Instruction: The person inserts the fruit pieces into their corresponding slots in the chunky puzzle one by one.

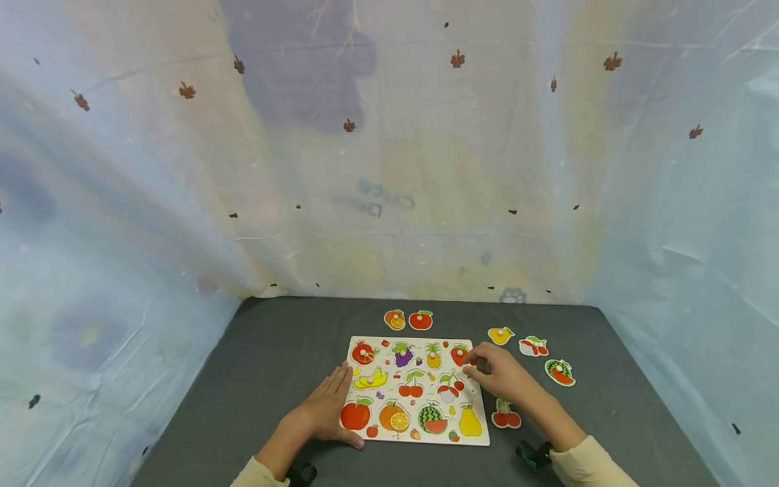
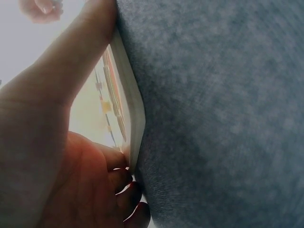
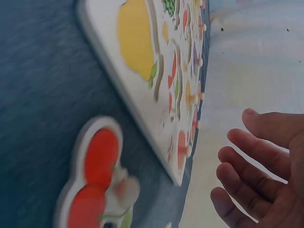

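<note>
A white wooden fruit puzzle board (image 1: 389, 437) lies on the dark table. My left hand (image 1: 325, 408) rests at its left side, fingers fairly straight along the edge and thumb by the near corner; the left wrist view shows fingertips touching the board's edge (image 2: 137, 116). Over the board's right edge is my right hand (image 1: 502, 373), beside the knobbed strawberry piece (image 1: 459, 355). In the right wrist view its fingers (image 3: 249, 178) are loosely bent, with nothing between them. A loose cherry piece (image 1: 506, 415) lies right of the board, below that hand.
Behind the board lie an orange piece (image 1: 394, 319) and an apple piece (image 1: 420, 320). To the right are a pear piece (image 1: 500, 335), a red-and-white fruit piece (image 1: 533, 346) and a watermelon piece (image 1: 560, 373). A patterned curtain (image 1: 414, 203) surrounds the table.
</note>
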A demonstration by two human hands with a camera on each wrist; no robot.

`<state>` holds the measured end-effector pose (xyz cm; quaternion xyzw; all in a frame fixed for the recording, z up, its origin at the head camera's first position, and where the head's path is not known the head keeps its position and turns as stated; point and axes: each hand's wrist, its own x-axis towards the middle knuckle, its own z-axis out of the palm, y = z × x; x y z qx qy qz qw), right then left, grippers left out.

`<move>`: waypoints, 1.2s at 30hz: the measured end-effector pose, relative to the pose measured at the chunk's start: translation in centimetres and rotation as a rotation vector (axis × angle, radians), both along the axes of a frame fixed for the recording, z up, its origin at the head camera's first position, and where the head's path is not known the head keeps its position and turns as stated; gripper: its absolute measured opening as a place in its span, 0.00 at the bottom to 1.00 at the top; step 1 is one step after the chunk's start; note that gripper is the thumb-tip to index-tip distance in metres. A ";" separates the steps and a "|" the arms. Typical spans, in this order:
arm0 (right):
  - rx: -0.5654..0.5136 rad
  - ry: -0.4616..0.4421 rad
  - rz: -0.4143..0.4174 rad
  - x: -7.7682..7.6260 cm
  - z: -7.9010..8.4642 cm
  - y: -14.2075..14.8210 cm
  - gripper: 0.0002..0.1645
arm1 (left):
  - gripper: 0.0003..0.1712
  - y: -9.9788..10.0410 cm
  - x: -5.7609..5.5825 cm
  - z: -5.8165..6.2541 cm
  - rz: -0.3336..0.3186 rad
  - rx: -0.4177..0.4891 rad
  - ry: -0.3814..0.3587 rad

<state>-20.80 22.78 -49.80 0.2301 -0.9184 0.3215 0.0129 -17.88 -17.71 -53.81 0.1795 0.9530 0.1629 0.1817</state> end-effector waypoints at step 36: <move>-0.011 -0.161 0.062 4.4 -3.2 7.2 0.08 | 0.86 0.0 0.3 0.1 -0.007 0.000 0.009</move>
